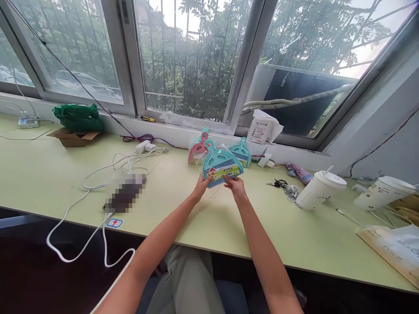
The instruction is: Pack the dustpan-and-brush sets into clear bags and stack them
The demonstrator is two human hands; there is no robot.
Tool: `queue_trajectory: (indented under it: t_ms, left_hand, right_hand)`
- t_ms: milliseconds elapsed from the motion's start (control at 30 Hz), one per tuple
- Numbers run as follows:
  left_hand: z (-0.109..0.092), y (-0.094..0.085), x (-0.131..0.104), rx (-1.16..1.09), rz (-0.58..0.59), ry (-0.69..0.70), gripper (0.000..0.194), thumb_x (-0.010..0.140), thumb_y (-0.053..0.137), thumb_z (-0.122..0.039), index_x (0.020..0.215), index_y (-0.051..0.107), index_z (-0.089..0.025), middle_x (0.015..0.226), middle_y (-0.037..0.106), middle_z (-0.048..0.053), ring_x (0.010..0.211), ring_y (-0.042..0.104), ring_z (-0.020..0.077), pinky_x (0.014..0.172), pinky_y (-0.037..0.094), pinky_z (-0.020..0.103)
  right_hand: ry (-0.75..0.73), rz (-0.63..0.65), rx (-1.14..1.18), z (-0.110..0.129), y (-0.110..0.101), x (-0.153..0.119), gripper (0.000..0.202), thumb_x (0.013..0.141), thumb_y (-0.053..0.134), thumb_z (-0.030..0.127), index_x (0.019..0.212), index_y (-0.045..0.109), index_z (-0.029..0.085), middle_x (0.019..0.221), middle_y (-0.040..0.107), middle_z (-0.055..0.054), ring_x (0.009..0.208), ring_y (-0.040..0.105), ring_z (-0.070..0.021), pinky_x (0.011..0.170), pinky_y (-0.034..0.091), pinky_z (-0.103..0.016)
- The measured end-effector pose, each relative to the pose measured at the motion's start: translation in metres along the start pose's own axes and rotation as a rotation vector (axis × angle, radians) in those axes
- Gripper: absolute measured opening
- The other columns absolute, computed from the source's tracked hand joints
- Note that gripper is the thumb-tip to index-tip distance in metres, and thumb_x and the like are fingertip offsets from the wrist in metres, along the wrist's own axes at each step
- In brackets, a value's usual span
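Note:
Both hands grip a small turquoise dustpan (220,158) with a blue-bristled brush set in it and a printed label across the front. My left hand (201,187) holds its lower left edge, and my right hand (236,188) pinches the lower right edge. It is tilted up above the table, its handle pointing away from me. Just behind it stand a pink dustpan (197,150) on the left and another turquoise dustpan (242,150) on the right, partly hidden, apparently in clear wrapping.
On the pale green table (183,218), a phone-like blurred object (126,194) and white cables lie left. A green bag (78,117) sits in a cardboard box (73,138). Right are keys (278,183), white cups (319,192) and a tissue pack (393,248). Windows rise behind.

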State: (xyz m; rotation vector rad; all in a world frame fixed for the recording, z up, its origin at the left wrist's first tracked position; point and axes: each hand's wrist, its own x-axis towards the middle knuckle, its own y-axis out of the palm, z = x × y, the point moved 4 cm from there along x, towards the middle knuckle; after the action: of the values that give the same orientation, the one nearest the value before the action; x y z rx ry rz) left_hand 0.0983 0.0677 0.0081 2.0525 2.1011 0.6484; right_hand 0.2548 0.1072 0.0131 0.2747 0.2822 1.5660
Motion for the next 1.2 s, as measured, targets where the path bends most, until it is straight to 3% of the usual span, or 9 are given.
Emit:
queue_trajectory:
  t_ms: [167, 367, 467, 567, 733, 900, 1000, 1067, 1200]
  left_hand:
    - [0.000, 0.009, -0.008, 0.025, 0.156, -0.109, 0.064, 0.075, 0.069, -0.048, 0.128, 0.041, -0.025, 0.126, 0.060, 0.010, 0.094, 0.068, 0.0223, 0.088, 0.053, 0.042]
    - [0.001, -0.011, 0.003, 0.047, -0.122, -0.079, 0.033, 0.074, 0.067, -0.032, 0.102, 0.059, -0.016, 0.111, 0.066, 0.010, 0.097, 0.063, 0.0219, 0.078, 0.057, 0.036]
    - [0.005, -0.025, 0.010, -0.044, -0.225, -0.129, 0.021, 0.070, 0.066, -0.019, 0.089, 0.060, -0.013, 0.093, 0.068, 0.007, 0.082, 0.063, 0.0166, 0.077, 0.057, 0.035]
    - [0.006, -0.039, 0.015, -0.160, -0.283, -0.152, 0.021, 0.068, 0.066, -0.016, 0.088, 0.058, -0.012, 0.083, 0.067, 0.006, 0.074, 0.064, 0.0149, 0.075, 0.056, 0.034]
    - [0.010, -0.058, 0.020, -0.140, -0.344, -0.195, 0.028, 0.069, 0.062, -0.013, 0.097, 0.057, -0.012, 0.084, 0.067, 0.005, 0.068, 0.063, 0.0132, 0.069, 0.055, 0.029]
    - [0.018, -0.059, 0.019, -0.094, -0.334, -0.258, 0.032, 0.068, 0.059, -0.010, 0.100, 0.056, -0.011, 0.083, 0.067, 0.006, 0.067, 0.063, 0.0141, 0.068, 0.055, 0.028]
    - [0.015, -0.057, 0.020, -0.145, -0.311, -0.233, 0.038, 0.067, 0.059, -0.010, 0.105, 0.054, -0.011, 0.085, 0.067, 0.006, 0.070, 0.065, 0.0162, 0.070, 0.056, 0.031]
    - [0.012, -0.061, 0.020, -0.168, -0.375, -0.218, 0.041, 0.068, 0.057, -0.010, 0.108, 0.053, -0.011, 0.085, 0.067, 0.006, 0.068, 0.064, 0.0153, 0.068, 0.056, 0.030]
    - [0.008, -0.071, 0.021, -0.221, -0.480, -0.226, 0.039, 0.071, 0.052, -0.011, 0.110, 0.051, -0.011, 0.083, 0.065, 0.005, 0.064, 0.064, 0.0138, 0.065, 0.054, 0.026]
  right_hand:
    - [-0.078, -0.030, 0.020, 0.006, 0.004, -0.007, 0.032, 0.056, 0.083, 0.027, 0.082, 0.069, 0.015, 0.083, 0.072, -0.003, 0.069, 0.067, -0.0143, 0.056, 0.056, -0.022]
    - [-0.088, -0.009, -0.189, -0.001, 0.007, -0.004, 0.040, 0.059, 0.081, 0.042, 0.083, 0.064, 0.015, 0.080, 0.072, -0.006, 0.053, 0.065, -0.0146, 0.039, 0.036, -0.020]
    - [-0.241, 0.050, -0.422, -0.004, 0.007, -0.003, 0.044, 0.073, 0.065, 0.059, 0.078, 0.064, 0.015, 0.063, 0.067, -0.003, 0.041, 0.053, -0.0101, 0.041, 0.032, -0.022]
    - [-0.414, 0.203, -0.805, -0.007, 0.009, -0.006, 0.051, 0.087, 0.044, 0.061, 0.084, 0.069, 0.017, 0.049, 0.058, 0.000, 0.044, 0.048, -0.0110, 0.051, 0.035, -0.023]
    - [-0.775, 0.373, -1.447, -0.010, 0.021, -0.025, 0.040, 0.095, 0.040, 0.043, 0.118, 0.066, 0.024, 0.069, 0.067, -0.006, 0.064, 0.057, -0.0143, 0.062, 0.032, -0.024]
    - [-1.018, 0.458, -1.696, -0.012, 0.040, -0.040, 0.036, 0.097, 0.038, 0.037, 0.107, 0.069, 0.020, 0.084, 0.067, -0.011, 0.082, 0.056, -0.0186, 0.063, 0.032, -0.027]
    - [-1.058, 0.390, -1.795, -0.006, 0.029, -0.031, 0.032, 0.093, 0.047, 0.040, 0.088, 0.070, 0.018, 0.087, 0.065, -0.013, 0.089, 0.054, -0.0219, 0.062, 0.033, -0.028]
    - [-1.011, 0.237, -1.841, 0.005, 0.010, -0.019, 0.029, 0.092, 0.049, 0.036, 0.083, 0.069, 0.016, 0.087, 0.064, -0.013, 0.089, 0.053, -0.0233, 0.061, 0.034, -0.029]
    - [-0.908, -0.115, -1.801, 0.031, -0.025, -0.009, 0.025, 0.092, 0.047, 0.024, 0.104, 0.067, 0.015, 0.099, 0.063, -0.016, 0.094, 0.053, -0.0262, 0.064, 0.039, -0.031]
